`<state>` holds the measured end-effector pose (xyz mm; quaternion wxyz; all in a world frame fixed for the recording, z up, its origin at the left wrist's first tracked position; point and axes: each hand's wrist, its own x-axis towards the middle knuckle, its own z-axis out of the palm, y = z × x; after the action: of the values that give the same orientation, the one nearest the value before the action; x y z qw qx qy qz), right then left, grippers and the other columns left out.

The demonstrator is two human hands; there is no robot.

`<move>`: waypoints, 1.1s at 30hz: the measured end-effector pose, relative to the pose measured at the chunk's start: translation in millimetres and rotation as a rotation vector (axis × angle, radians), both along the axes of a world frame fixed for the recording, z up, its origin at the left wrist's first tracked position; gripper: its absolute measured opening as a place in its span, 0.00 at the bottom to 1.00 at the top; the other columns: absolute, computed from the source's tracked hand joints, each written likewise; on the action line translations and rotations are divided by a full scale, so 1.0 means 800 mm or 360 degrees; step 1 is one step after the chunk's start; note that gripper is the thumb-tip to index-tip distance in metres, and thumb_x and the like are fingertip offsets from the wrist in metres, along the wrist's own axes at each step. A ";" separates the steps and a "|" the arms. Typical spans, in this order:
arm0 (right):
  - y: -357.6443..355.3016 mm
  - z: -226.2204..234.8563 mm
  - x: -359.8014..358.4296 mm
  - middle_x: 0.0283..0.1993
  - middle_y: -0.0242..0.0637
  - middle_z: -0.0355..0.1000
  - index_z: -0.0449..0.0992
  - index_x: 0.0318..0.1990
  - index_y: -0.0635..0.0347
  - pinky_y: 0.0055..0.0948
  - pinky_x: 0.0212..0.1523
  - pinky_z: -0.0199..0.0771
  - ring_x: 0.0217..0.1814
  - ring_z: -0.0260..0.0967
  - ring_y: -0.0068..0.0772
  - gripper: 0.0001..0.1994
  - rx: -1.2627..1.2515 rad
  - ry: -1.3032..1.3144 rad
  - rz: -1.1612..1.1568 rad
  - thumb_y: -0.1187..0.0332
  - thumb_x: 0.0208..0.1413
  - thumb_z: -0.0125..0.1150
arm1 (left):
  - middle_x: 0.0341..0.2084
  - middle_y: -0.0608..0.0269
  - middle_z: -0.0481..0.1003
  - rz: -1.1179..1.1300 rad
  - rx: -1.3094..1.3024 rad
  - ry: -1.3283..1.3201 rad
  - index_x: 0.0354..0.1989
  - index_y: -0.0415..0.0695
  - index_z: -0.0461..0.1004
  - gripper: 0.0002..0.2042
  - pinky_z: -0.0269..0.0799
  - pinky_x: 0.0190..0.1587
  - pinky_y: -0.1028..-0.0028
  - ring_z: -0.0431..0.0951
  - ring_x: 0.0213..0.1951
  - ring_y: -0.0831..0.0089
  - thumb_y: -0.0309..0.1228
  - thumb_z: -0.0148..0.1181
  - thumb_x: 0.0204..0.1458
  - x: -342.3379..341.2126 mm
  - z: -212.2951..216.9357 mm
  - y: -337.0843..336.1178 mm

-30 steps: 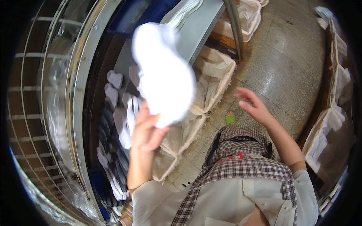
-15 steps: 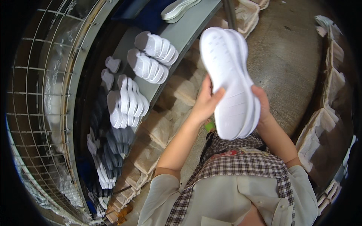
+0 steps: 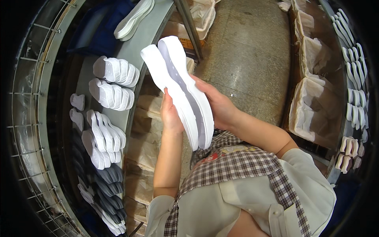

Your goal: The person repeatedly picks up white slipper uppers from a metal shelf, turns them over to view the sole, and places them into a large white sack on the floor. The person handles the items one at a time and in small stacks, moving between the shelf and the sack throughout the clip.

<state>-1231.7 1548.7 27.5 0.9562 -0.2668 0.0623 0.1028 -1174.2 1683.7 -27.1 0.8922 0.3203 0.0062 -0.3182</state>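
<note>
A pair of white shoe soles is held up in front of me, tilted on edge with a narrow gap between them. Grey inner surface shows on the right-hand sole. My left hand grips the pair from the left, its thumb against the outer side wall. From the right, my right hand closes round the other side wall; some of its fingers are hidden behind the soles. The nearest things on the left are rows of white soles standing on a grey metal shelf.
Dark grey soles lie lower on the shelf, and a blue bin stands at its far end. Left of it curves a wire mesh guard. Cloth-lined crates line the aisle's right side, beside another shelf of soles.
Both hands have moved left with the soles and turned them from face-on to edge-on. My view has swung right, bringing more of the right-hand crates and shelf into sight.
</note>
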 end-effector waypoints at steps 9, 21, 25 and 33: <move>0.002 0.005 -0.008 0.66 0.37 0.54 0.46 0.68 0.57 0.30 0.64 0.52 0.65 0.53 0.29 0.27 -0.0121 -0.0092 -0.0063 0.61 0.63 0.36 | 0.56 0.54 0.62 0.0033 0.0135 -0.0260 0.64 0.44 0.48 0.26 0.64 0.56 0.60 0.67 0.55 0.58 0.44 0.41 0.61 -0.012 0.007 -0.005; -0.014 -0.013 -0.033 0.67 0.42 0.51 0.47 0.67 0.65 0.31 0.65 0.49 0.66 0.51 0.31 0.31 -0.0432 -0.0304 -0.0137 0.62 0.58 0.42 | 0.57 0.58 0.59 0.0112 0.0185 -0.0561 0.63 0.46 0.45 0.35 0.60 0.59 0.63 0.62 0.58 0.63 0.41 0.59 0.53 -0.022 0.014 -0.016; -0.028 -0.030 -0.033 0.67 0.43 0.50 0.47 0.66 0.67 0.30 0.65 0.48 0.66 0.50 0.31 0.31 -0.0342 -0.0505 0.0008 0.63 0.58 0.44 | 0.58 0.59 0.59 0.0170 0.0170 -0.0639 0.63 0.45 0.45 0.36 0.60 0.58 0.64 0.62 0.58 0.64 0.38 0.61 0.52 -0.026 0.012 -0.010; -0.042 -0.049 -0.037 0.64 0.42 0.54 0.47 0.66 0.66 0.32 0.64 0.51 0.66 0.50 0.33 0.37 -0.0927 -0.0457 0.0108 0.65 0.52 0.58 | 0.53 0.57 0.64 0.0213 0.0655 -0.1016 0.60 0.39 0.52 0.31 0.62 0.55 0.68 0.66 0.54 0.68 0.28 0.62 0.49 -0.023 0.018 0.011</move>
<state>-1261.0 1515.0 -11.3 0.8348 -0.5428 -0.0555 0.0736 -1192.5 1692.5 -12.8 0.7851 0.5747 -0.1873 -0.1355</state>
